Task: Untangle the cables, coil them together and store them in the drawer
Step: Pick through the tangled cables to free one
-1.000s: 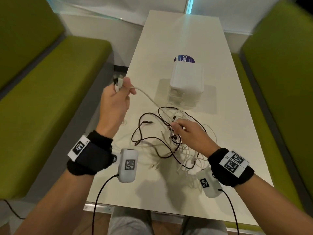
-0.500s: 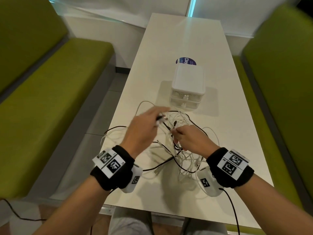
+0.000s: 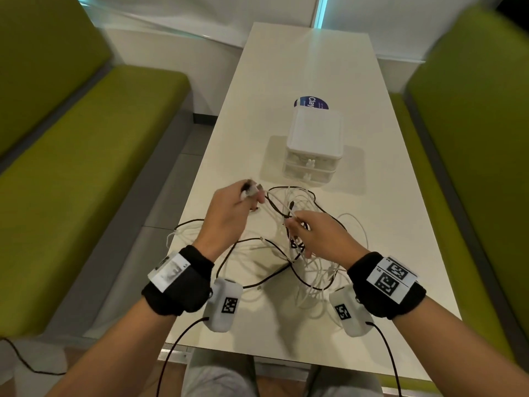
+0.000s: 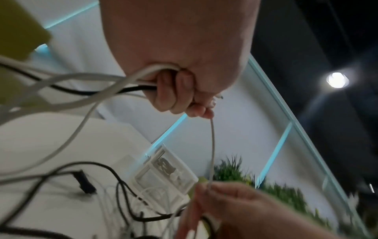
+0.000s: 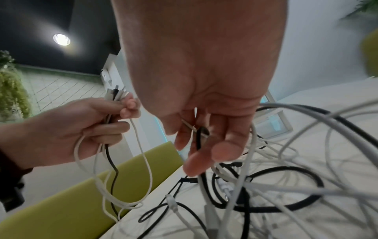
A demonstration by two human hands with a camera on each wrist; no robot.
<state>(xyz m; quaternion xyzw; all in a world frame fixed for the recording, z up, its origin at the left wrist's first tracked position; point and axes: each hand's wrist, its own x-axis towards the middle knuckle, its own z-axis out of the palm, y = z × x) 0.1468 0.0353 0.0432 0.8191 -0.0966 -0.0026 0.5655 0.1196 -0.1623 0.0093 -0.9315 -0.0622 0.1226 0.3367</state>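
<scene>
Holding a small bunch of cable ends, the left hand point(image 3: 229, 213) is up above the table point(image 3: 309, 67), on the left side of the pile. Its fingers point(image 5: 114, 129) curl tight around white cords and one black cord, and the plugs point(image 5: 114, 93) stick out past the thumb. Loops of these cords hang down from the fist and run back to the pile.

The right hand point(image 3: 320, 236) is just beside the left one, over the middle of the pile. Its fingertips point(image 4: 206, 189) pinch a thin white cord point(image 4: 212, 145) that runs straight up to the left fist in the left wrist view. In the right wrist view the other fingers hang loose, with a black plug point(image 5: 201, 131) lying between them.

The cables point(image 3: 300, 265) are white and black. They lie in a messy heap on the near part of the table, between the two arms, still all mixed up. A few loops hang over the left edge of the table.

The drawers point(image 3: 313, 144) are a small white box with two see-through fronts, one on top of the other. The box stands on the table just past the pile, and both fronts are pushed in. A round blue sticker point(image 3: 309, 102) peeks out behind it. Green benches point(image 3: 86, 167) run along both sides of the table.
</scene>
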